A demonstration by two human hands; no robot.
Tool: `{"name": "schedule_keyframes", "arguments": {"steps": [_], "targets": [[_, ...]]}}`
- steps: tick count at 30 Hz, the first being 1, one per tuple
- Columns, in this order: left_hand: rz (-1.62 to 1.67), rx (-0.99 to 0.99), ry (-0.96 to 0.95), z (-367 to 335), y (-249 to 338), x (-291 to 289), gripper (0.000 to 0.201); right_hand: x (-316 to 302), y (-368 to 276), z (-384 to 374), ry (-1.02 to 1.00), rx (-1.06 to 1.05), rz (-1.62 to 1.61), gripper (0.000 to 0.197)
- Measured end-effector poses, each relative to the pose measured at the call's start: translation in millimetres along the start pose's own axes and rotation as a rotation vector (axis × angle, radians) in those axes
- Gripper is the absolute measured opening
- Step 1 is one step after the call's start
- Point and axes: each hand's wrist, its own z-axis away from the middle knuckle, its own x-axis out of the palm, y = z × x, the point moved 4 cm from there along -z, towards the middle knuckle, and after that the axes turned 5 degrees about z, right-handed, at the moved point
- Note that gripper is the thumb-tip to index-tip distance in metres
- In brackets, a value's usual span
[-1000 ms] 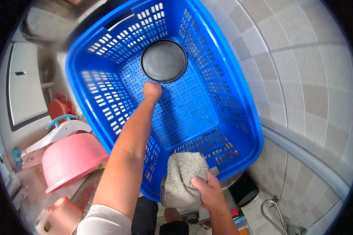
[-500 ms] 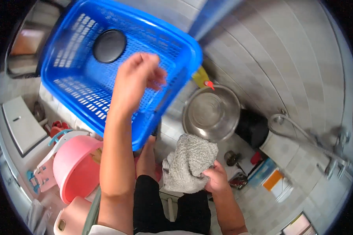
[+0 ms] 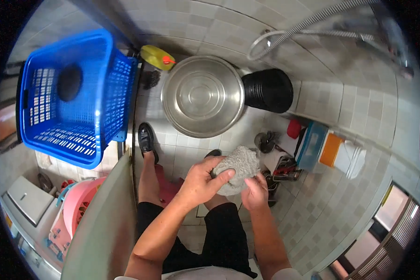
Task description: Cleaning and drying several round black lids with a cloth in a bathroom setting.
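A grey terry towel [image 3: 240, 163], bunched into a thick wad, is held in front of my legs. My left hand [image 3: 203, 184] grips it from the left, its thumb pressed across the near face and the other fingers hidden behind. At the towel's lower right edge, my right hand [image 3: 255, 192] is closed on the cloth; its fingertips are partly hidden. Beyond the towel, a wide steel basin [image 3: 201, 126] sits on the tiled floor, apart from both hands.
A blue plastic basket [image 3: 105, 93] with a dark round object [image 3: 70, 83] inside stands at the upper left. A yellow bottle [image 3: 151, 56] and black bucket [image 3: 269, 91] flank the basin. Nearby are a frosted panel [image 3: 102, 219], pink tub [image 3: 77, 205], orange container [image 3: 330, 149] and shower hose [image 3: 303, 31].
My left hand has come back from over the blue basket and taken hold of the towel. The towel is bunched smaller. The view has turned right, towards the basin.
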Motion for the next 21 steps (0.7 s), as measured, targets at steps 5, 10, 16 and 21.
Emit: {"name": "schedule_keyframes", "arguments": {"steps": [5, 10, 16, 21], "targets": [[-0.794, 0.552, 0.205, -14, 6, 51, 0.046, -65, 10, 1, 0.097, -0.205, 0.302, 0.045], [-1.058, 0.749, -0.009, 1, 14, 117, 0.052, -111, 13, 17, 0.224, -0.267, 0.211, 0.045], [-0.452, 0.781, -0.737, 48, -24, 199, 0.051, -164, 40, 36, 0.354, -0.245, 0.291, 0.045], [-0.668, 0.76, -0.152, -92, -13, 169, 0.019, -209, 62, 61, 0.482, -0.192, 0.43, 0.045]]}}
